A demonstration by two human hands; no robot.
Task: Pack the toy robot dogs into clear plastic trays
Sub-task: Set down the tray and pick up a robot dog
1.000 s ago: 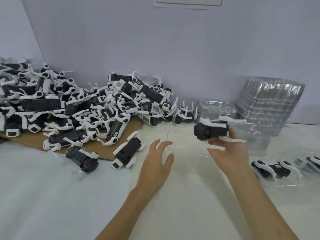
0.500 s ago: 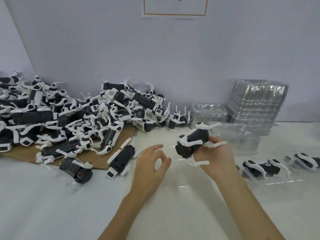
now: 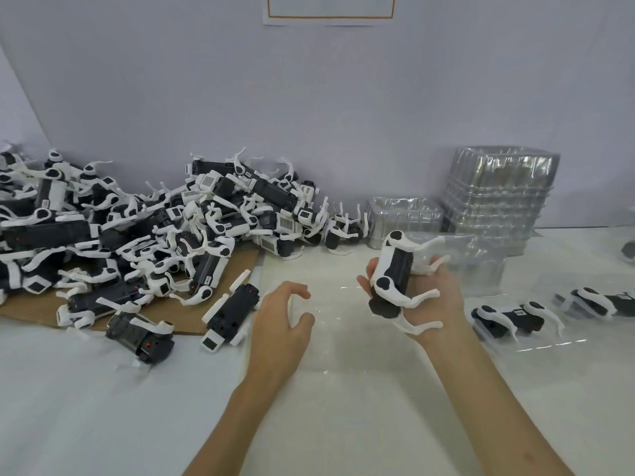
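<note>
A toy robot dog (image 3: 395, 273) held up over the white table (image 3: 103, 407).

The right hand (image 3: 426, 293) cups the dog from beneath, fingers (image 3: 366, 285) curled round its black body, white legs sticking out sideways. Left of the dog, the left hand (image 3: 280, 324) hovers above the table, fingers half curled and holding nothing. Further left of the dog lies a big heap of loose dogs (image 3: 144, 228). Behind the dog and to its right stands a stack of clear plastic trays (image 3: 498, 197); right of it, a packed dog (image 3: 508, 316) lies in clear plastic.
</note>
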